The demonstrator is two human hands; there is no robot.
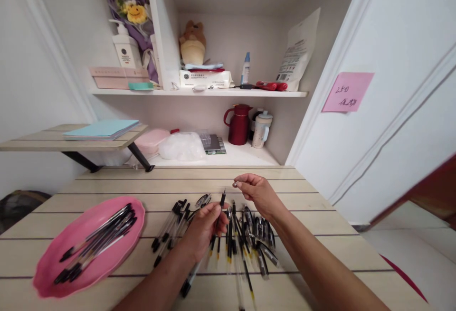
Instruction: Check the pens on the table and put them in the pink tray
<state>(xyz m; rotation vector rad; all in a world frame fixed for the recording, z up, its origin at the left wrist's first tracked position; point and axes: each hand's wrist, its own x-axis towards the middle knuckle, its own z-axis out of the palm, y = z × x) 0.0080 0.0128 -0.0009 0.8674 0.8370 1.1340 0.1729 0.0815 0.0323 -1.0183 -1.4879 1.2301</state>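
Observation:
My left hand [206,225] is closed round a slim black pen part [223,200], its pointed tip up; its lower end is hidden by the hand. To the right and slightly higher, my right hand [259,194] pinches a small shiny piece [235,184], perhaps a metal pen tip. The two hands are apart. Beneath them lie several ink refills [247,278] with yellowish ends. Dark pen parts with clips [263,232] are heaped on the right. Clear pen barrels with black ends [166,235] lie left of my left hand.
A pink scalloped dish [137,221] at left holds several pens [101,242]. A small raised shelf [21,142] carries blue paper [103,129]. Behind the slatted table [320,249] stand a red jug [239,125], a pale cup [261,130] and a plastic bag [182,146].

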